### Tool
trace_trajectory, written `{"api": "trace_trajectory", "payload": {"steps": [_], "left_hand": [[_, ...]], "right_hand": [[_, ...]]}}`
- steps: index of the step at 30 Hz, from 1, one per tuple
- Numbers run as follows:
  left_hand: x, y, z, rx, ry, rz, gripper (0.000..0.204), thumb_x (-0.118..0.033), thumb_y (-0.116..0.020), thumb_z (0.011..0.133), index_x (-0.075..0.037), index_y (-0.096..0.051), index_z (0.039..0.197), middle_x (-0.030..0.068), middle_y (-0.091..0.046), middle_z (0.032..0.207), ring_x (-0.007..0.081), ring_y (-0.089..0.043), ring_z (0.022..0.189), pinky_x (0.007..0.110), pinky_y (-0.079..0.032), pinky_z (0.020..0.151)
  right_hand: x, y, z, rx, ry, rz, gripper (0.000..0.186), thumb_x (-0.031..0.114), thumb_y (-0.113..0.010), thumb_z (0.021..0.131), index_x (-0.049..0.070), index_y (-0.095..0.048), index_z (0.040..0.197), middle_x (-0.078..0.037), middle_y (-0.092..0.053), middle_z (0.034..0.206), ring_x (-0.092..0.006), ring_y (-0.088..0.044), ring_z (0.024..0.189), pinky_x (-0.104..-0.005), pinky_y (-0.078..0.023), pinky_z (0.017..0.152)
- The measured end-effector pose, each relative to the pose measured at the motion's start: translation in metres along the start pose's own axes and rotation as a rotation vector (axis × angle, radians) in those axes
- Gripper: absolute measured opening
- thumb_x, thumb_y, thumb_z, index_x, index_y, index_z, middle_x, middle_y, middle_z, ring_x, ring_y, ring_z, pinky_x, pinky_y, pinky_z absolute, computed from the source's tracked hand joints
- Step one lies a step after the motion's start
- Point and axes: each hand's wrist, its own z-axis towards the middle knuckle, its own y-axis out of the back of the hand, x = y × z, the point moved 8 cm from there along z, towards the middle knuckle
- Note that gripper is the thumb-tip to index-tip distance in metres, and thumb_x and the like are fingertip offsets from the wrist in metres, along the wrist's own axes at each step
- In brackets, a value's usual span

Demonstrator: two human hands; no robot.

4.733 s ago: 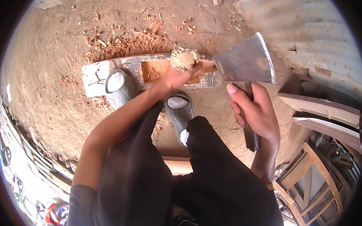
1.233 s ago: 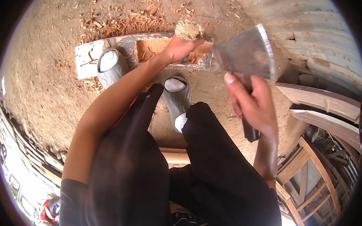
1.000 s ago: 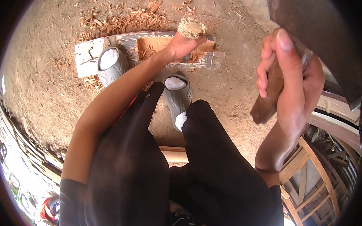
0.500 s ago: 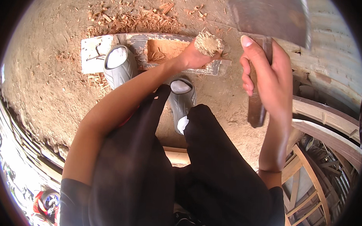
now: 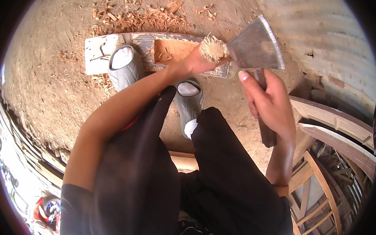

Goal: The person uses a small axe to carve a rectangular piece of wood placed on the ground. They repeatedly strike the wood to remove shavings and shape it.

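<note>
My left hand is closed around a chisel, whose pale wooden handle end is frayed and splayed; its blade is hidden. Below it lies a weathered wooden board with peeling paint and a rectangular recess of fresh, reddish wood. My right hand grips the dark wooden handle of a hatchet. The hatchet's broad metal head is right beside the frayed handle end, touching or nearly so. My left shoe, grey, rests on the board; the right shoe stands on the ground nearer to me.
Wood shavings are scattered over the dirt floor beyond the board. A corrugated metal sheet stands at the far right. Curved wooden pieces and a slatted wooden frame lean at the right. A red motorbike shows lower left.
The hatchet has swung left and down, its head now beside the chisel's frayed end. My right hand has come down a little with it. My left hand has barely moved.
</note>
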Motion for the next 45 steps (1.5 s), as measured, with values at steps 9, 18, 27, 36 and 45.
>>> {"api": "trace_trajectory", "payload": {"steps": [9,18,27,36,45], "left_hand": [[-0.02,-0.004,-0.003,-0.042,-0.186,-0.085,0.024,-0.024,-0.07,0.094,-0.005,-0.067,0.108,0.0101,-0.072,0.1,0.0192,-0.068,0.092,0.035,-0.054,0.082],[-0.007,-0.047,-0.028,0.336,-0.348,0.112,0.02,-0.014,-0.071,0.079,-0.001,-0.064,0.092,0.0174,-0.068,0.087,0.0323,-0.067,0.082,0.039,-0.053,0.073],[-0.009,-0.083,-0.065,0.479,-0.517,0.313,0.018,-0.014,-0.072,0.077,-0.002,-0.062,0.084,0.0161,-0.069,0.086,0.0389,-0.068,0.085,0.046,-0.052,0.072],[0.039,0.007,-0.015,-0.179,0.297,0.112,0.05,-0.046,-0.062,0.097,-0.003,-0.063,0.121,0.0134,-0.07,0.117,0.0261,-0.065,0.106,0.036,-0.049,0.096],[0.016,-0.019,-0.008,0.014,0.494,0.008,0.055,-0.044,-0.067,0.094,-0.004,-0.061,0.133,0.008,-0.066,0.125,0.0198,-0.063,0.109,0.035,-0.052,0.09]], "right_hand": [[-0.031,-0.015,0.016,-0.002,0.204,-0.122,0.029,0.027,-0.062,0.102,0.005,-0.052,0.085,0.002,-0.048,0.059,-0.0076,-0.046,0.043,-0.026,-0.035,0.04],[-0.018,0.005,-0.019,0.012,-0.021,0.178,0.025,0.023,-0.062,0.101,0.004,-0.054,0.087,0.001,-0.048,0.058,-0.0072,-0.045,0.044,-0.026,-0.036,0.042],[-0.054,0.012,-0.032,-0.001,-0.128,0.217,0.028,0.025,-0.06,0.102,0.004,-0.053,0.085,0.001,-0.049,0.059,-0.0082,-0.047,0.045,-0.0266,-0.037,0.042],[-0.058,0.022,-0.04,-0.014,-0.114,0.287,0.03,0.028,-0.061,0.102,0.004,-0.052,0.084,0.001,-0.048,0.061,-0.008,-0.048,0.047,-0.0265,-0.039,0.043],[-0.072,0.016,-0.046,0.013,-0.143,0.265,0.033,0.03,-0.062,0.102,0.004,-0.052,0.084,0.001,-0.047,0.06,-0.0081,-0.049,0.047,-0.0267,-0.04,0.043]]}}
